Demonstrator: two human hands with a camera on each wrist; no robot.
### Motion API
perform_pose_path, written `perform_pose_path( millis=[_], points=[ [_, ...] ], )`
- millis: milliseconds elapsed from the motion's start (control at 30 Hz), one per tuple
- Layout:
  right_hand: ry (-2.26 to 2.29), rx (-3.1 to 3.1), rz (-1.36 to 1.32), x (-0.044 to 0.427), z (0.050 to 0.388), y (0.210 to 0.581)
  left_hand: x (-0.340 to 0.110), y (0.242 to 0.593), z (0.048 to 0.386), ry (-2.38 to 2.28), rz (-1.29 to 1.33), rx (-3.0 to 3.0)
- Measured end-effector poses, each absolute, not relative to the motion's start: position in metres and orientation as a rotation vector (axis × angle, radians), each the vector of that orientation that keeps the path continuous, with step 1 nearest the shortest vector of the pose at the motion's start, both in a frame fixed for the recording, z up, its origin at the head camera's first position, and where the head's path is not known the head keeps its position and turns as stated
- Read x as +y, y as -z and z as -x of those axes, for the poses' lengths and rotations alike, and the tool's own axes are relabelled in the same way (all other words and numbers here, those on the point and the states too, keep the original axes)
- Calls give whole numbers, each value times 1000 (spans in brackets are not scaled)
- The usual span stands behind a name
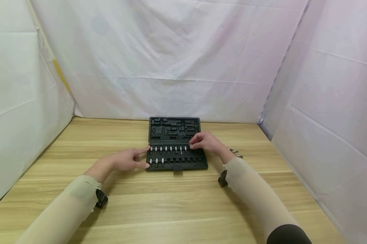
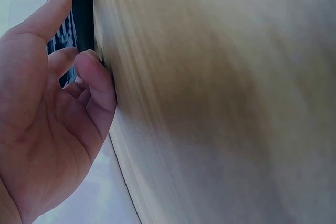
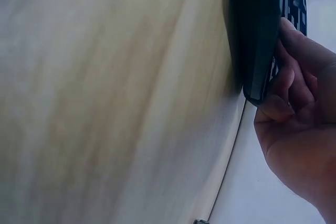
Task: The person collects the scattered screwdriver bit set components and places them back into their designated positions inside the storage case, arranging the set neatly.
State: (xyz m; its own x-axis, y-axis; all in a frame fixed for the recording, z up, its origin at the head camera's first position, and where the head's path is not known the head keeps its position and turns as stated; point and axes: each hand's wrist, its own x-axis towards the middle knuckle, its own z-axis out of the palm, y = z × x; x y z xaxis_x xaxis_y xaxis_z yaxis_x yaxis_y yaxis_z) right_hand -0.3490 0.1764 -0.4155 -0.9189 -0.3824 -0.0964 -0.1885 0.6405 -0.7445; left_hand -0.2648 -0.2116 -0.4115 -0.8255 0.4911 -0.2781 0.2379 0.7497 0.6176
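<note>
Black bit-socket case (image 1: 198,166), open on the bench (image 1: 171,203); left hand (image 1: 129,160), thumb and forefinger apart, touches its left edge; right hand (image 1: 207,142), obscuring the socket row's (image 1: 166,148) end, pinches a bit socket (image 1: 189,144); loose bits (image 1: 239,156) rightward.

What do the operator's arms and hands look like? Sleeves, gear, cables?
Left hand and right hand: bare, no gloves. Left sleeve and right sleeve: pale beige, uneven cuff edges. Small black boxy left wrist device and right wrist device. Black material higher on the right arm. No cables visible.
</note>
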Motion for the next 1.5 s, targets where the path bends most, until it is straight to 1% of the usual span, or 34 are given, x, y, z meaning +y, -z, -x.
perform_pose_path(
  millis=[1100, 1500],
  points=[
    [897, 2695, 515, 174, 349, 413, -212, 412, 266, -831, -560, 2506],
    [968, 2696, 612, 185, 358, 409, -212, 414, 267, -825, -557, 2520]
  ],
)
